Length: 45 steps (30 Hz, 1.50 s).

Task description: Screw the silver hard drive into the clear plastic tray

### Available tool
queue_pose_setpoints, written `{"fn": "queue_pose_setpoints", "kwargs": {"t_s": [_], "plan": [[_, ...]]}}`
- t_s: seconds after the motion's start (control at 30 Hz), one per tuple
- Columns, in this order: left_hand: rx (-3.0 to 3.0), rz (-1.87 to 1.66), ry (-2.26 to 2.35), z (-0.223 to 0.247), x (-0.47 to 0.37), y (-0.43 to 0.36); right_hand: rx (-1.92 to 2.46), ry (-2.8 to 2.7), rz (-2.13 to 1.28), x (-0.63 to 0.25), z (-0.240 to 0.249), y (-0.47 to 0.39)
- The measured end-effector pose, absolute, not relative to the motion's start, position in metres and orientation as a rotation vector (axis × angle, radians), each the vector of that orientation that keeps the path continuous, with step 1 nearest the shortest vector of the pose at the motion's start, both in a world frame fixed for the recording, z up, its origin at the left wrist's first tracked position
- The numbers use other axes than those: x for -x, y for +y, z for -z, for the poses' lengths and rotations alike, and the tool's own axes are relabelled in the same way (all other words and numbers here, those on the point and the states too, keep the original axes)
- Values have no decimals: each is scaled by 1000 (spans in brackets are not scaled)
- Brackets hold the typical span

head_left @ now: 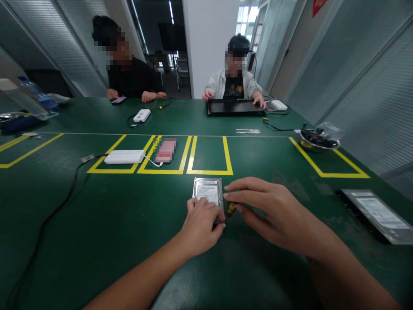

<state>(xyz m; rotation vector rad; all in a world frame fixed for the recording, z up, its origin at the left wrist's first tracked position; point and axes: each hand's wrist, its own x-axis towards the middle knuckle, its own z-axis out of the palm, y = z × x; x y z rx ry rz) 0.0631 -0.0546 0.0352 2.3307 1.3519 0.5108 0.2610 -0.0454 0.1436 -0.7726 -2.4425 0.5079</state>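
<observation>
A silver hard drive [208,189] with a white label lies on the green table in front of me. My left hand [203,226] is closed over its near part, fingers bent on top and thumb by the near right corner; that part of the drive is hidden. Just to the right, my right hand [267,206] pinches a small black-and-yellow object [231,208] between thumb and fingers, against or close to the drive's right edge. The fingers cover much of this object, so its kind is unclear.
Yellow tape outlines [209,173] mark the table. A white power bank [125,156] is cabled to a pink phone [166,150]. At right are a flat labelled device [380,211] and a metal bowl [318,146] of dark parts. Two people sit opposite, one holding a black panel [237,107].
</observation>
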Motion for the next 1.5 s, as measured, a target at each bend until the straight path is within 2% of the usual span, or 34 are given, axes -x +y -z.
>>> {"fn": "queue_pose_setpoints", "kwargs": {"t_s": [0.23,0.8,1.5], "plan": [[-2341,-522,1335,-34,-63,-54,932,-2444,-474,-259,-144,-45],[-2331,-509,1341,-37,-63,-54,745,-2461,-552,-264,-144,-44],[-2360,-512,1327,-35,-62,-54,766,-2462,-554,-265,-147,-43]]}}
